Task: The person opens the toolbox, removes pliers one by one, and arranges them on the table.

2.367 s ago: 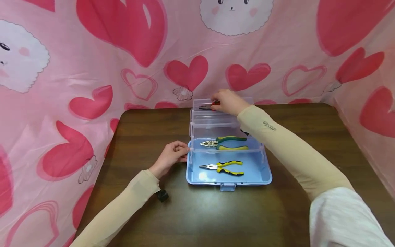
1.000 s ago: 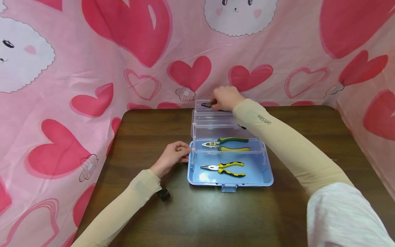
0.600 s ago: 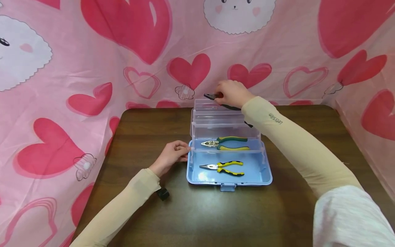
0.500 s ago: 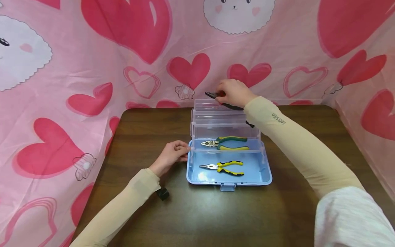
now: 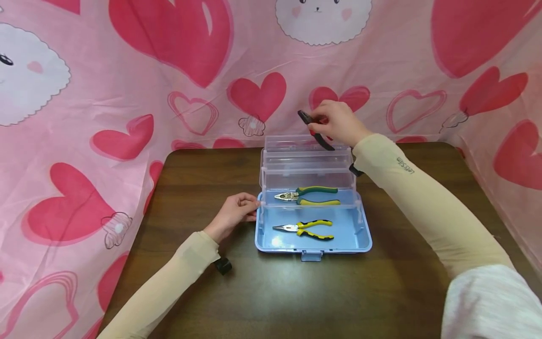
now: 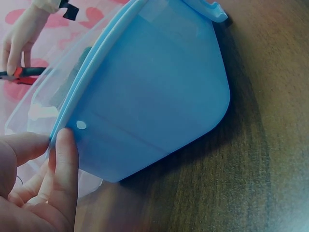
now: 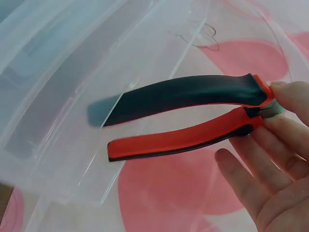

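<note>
While the table [image 5: 271, 301] bore the blue toolbox [image 5: 349, 235] with its clear trays [image 5: 306, 162] spread, the left hand [image 5: 235, 212] pinched its rim. At the top tray, the fingers [image 7: 265, 166] of the right hand [image 5: 338, 121] gripped the red-and-black pliers [image 7: 188, 96] near the pivot; one handle end showed through clear plastic. That handle might have snagged the tray's edge if lifted crookedly, jerking the box or loosening the hold. Lettering on the right sleeve [image 5: 427, 212] seemed to read "Let'sSlim".
</note>
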